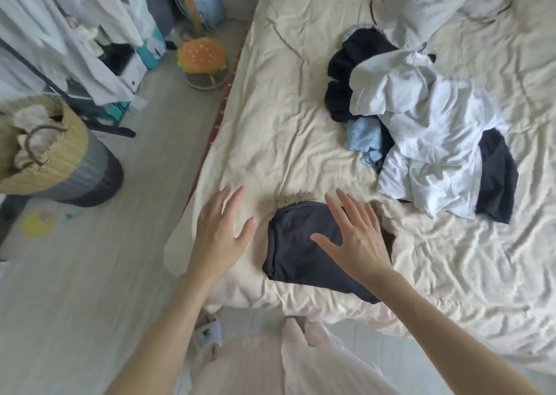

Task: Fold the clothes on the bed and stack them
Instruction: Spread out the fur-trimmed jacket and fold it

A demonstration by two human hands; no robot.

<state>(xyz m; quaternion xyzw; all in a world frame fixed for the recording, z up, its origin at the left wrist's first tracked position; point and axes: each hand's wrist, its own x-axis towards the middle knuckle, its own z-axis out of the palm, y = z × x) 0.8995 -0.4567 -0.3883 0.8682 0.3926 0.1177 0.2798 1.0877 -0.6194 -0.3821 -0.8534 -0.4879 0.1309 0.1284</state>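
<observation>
We had a folded dark garment lying at the near corner of the bed, on top of something with a brown furry edge that showed just beyond it and again at its right side. By our reckoning one piece was done and we stood between pieces: this folded garment was the start of the stack, and nothing was in our grasp.

Beyond the folded dark garment and to its right, well apart from it, lay the unfolded heap: a white shirt crumpled on top, a black garment at its far left, a pale blue knit poking out at the heap's near left, and another dark piece at its right edge. The next move, as we judged it, called for reaching across to that heap, drawing one piece free without dragging the rest, and spreading it flat on bare sheet beside the folded one.

Our right hand was spread flat, fingers straight and splayed, over the folded garment's right half; whether it pressed the cloth or hung just above it we could not tell. Our left hand was likewise wide open, to the garment's left over the sheet, gripping nothing.
</observation>
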